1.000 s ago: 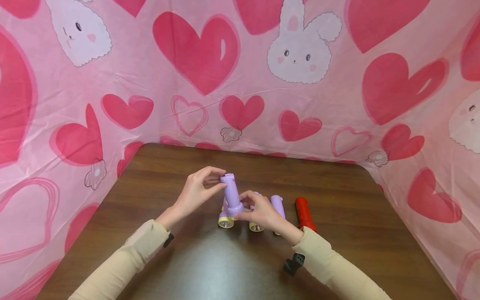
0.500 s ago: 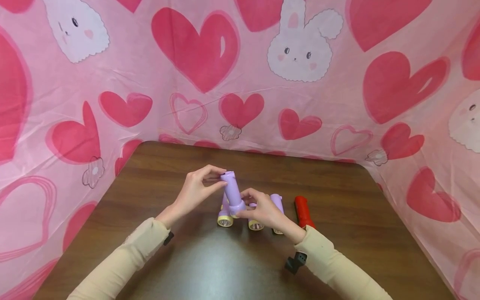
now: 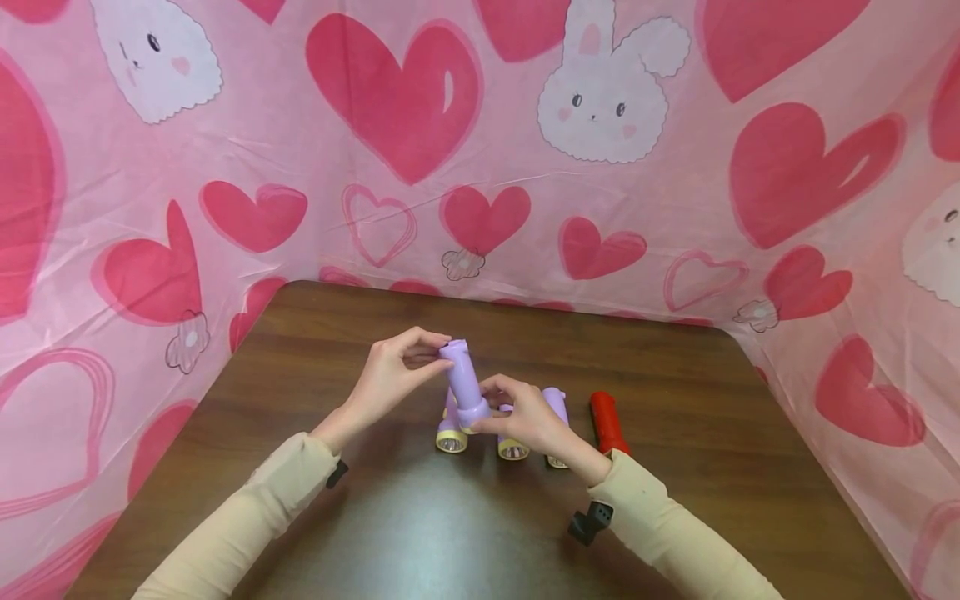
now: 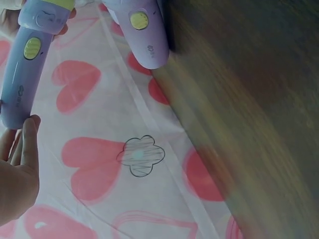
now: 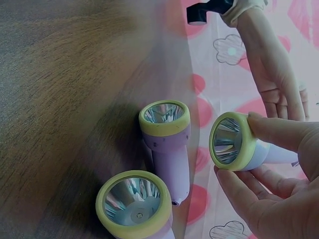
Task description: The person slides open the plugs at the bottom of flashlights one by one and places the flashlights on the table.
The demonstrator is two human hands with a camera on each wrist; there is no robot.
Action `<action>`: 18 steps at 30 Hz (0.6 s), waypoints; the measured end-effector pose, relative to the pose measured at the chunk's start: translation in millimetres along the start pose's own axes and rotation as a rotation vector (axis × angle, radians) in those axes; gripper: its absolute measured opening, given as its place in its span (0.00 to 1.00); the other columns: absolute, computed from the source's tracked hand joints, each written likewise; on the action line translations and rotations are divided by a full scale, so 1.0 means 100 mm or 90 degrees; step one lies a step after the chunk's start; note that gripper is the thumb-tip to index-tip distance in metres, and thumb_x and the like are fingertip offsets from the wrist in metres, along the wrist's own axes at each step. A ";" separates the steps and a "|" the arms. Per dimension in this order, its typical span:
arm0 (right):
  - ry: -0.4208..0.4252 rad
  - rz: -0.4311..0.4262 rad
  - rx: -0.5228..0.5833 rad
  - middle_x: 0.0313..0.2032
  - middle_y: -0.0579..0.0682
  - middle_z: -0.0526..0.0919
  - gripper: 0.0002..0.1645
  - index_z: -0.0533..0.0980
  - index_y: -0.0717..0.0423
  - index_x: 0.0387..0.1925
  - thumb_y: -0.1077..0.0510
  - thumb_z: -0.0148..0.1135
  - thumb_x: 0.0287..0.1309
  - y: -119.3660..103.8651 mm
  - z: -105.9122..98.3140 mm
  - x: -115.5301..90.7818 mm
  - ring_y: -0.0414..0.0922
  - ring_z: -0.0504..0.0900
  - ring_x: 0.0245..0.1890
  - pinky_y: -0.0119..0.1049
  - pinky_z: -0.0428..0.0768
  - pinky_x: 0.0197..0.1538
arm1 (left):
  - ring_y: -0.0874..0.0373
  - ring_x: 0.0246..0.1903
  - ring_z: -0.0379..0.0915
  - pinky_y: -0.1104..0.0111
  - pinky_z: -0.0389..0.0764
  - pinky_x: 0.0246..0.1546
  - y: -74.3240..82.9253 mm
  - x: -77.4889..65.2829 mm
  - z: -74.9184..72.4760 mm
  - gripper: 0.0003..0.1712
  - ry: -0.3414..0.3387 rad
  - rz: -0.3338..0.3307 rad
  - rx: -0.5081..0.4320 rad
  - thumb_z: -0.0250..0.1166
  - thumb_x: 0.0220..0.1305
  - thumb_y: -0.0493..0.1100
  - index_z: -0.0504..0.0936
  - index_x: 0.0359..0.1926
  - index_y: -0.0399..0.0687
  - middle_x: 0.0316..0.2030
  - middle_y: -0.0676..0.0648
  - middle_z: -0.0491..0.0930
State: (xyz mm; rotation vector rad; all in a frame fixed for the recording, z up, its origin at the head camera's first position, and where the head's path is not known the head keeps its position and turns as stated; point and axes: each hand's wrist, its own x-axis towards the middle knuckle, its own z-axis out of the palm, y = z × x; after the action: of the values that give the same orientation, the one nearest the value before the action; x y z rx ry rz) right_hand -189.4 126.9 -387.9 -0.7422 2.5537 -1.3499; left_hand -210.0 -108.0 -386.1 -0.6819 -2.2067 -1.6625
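Note:
Both hands hold one purple flashlight (image 3: 462, 379) up over the table, its tail end raised and its yellow-rimmed head lower. My left hand (image 3: 391, 372) pinches the tail between thumb and fingers. Around the head, the thumb and fingers of my right hand (image 3: 520, 410) grip the yellow rim, as the right wrist view shows with the lens (image 5: 227, 141) facing out. In the left wrist view the yellow switch (image 4: 32, 48) on its body shows. Just behind it lies another purple flashlight (image 3: 451, 440), lens toward me. A further purple flashlight (image 3: 513, 449) is partly hidden by my right hand.
Right of those lies one more purple flashlight (image 3: 555, 403), partly behind the right wrist. A red flashlight (image 3: 607, 421) rests farther right, its near end hidden by the sleeve. The brown wooden table (image 3: 360, 517) is enclosed by a pink heart-patterned cloth (image 3: 517, 233).
The held flashlight has tilted slightly, its head shifting a little to the right and up. Both hands keep their grip, and the flashlights on the table stay where they were.

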 end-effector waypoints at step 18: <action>-0.007 0.000 -0.030 0.48 0.58 0.86 0.26 0.78 0.62 0.50 0.58 0.76 0.50 -0.07 -0.02 0.02 0.53 0.85 0.49 0.52 0.81 0.58 | 0.51 0.46 0.86 0.66 0.85 0.47 0.01 0.01 0.00 0.14 0.000 0.027 0.019 0.73 0.56 0.40 0.81 0.42 0.43 0.51 0.43 0.86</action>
State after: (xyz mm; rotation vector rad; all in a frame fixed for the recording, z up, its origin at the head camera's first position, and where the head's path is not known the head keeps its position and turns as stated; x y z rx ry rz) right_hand -189.2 124.0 -381.1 -0.7565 2.5845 -1.2872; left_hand -210.3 -107.2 -384.8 -0.7164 -2.1959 -1.6062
